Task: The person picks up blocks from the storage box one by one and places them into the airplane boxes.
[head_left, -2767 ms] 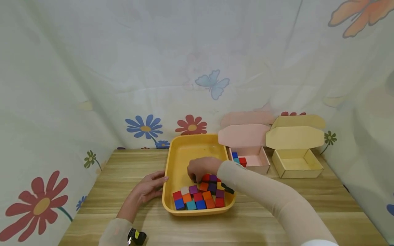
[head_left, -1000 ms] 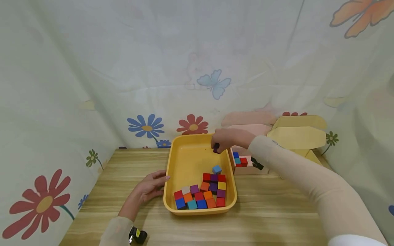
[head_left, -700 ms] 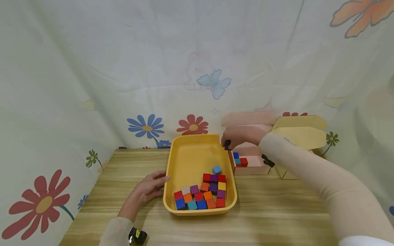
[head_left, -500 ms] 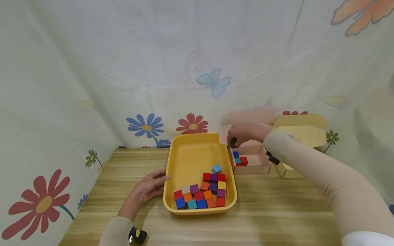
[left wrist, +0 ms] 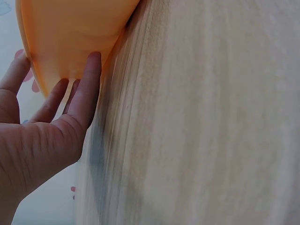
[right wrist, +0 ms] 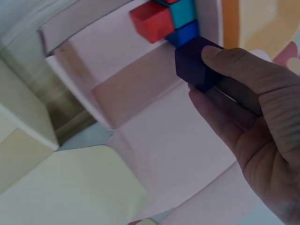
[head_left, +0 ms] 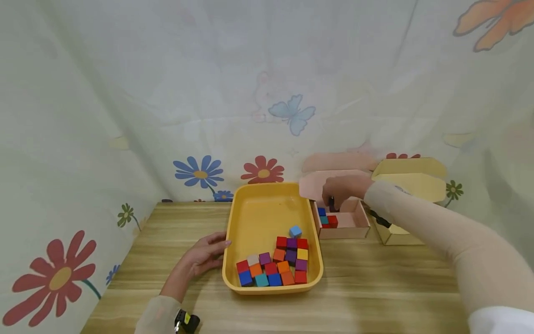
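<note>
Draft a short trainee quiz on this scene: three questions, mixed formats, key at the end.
1. True or false: the left hand touches the yellow tray.
2. Multiple choice: the block pinched by the right hand is A) white, B) dark purple, C) orange.
3. Compare: which stands nearer the tray, the pink box or the pale yellow box?

Key: 1. True. 2. B. 3. The pink box.

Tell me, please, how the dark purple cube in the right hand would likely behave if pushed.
The dark purple cube would probably slide rather than roll, since its faces look flat. It seems stiff: no dent shows where the right hand pinches it. It is likely light, being small enough to pinch.
</note>
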A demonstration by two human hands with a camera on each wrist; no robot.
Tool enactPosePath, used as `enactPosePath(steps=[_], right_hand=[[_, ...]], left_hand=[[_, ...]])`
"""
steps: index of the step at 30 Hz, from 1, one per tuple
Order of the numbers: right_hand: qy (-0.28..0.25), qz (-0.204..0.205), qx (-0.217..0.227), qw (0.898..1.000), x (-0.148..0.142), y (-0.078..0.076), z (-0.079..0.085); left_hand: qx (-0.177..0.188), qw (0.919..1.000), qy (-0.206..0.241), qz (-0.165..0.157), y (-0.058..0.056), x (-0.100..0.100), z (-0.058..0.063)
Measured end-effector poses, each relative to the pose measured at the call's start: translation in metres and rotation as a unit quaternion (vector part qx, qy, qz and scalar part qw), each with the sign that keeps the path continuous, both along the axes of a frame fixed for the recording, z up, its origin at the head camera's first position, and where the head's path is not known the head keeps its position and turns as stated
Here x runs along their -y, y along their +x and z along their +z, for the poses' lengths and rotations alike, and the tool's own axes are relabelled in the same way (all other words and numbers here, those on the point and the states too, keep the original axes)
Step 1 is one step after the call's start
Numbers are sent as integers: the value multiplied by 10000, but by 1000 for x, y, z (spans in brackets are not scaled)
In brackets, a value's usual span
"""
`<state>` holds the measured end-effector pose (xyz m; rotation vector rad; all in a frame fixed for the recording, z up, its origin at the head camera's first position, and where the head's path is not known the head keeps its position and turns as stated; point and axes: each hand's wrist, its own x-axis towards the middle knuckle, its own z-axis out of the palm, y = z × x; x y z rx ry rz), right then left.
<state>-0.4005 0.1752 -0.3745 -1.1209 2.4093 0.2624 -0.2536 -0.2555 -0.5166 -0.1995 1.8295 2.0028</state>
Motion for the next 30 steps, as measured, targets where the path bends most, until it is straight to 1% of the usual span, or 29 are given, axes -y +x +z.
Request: enactPosePath(steps=[4, 6, 8, 11, 16, 21, 30], right_hand=[[249, -226, 45, 9994, -14, 2, -14], [293, -323, 122, 9990, -18, 3, -21], [308, -331, 182, 9988, -21, 3, -27], [230, -178, 193, 9994, -23, 4, -34], [11, 101, 46, 9999, -24, 3, -44], [-218, 134, -100, 9996, -26, 3, -50], [-514, -411, -35, 9978, -29, 8, -59]], left_hand=[[28, 9999, 78, -104, 1, -1, -1], [35, 9999, 78, -82, 1, -1, -2], [29, 10000, 55, -49, 1, -1, -2], [22, 10000, 69, -45, 1, 0, -2], [30, 9999, 86, -60, -1, 1, 1], [62, 10000, 34, -10, -1, 0, 2], [56, 10000, 48, -6, 0, 0, 0]])
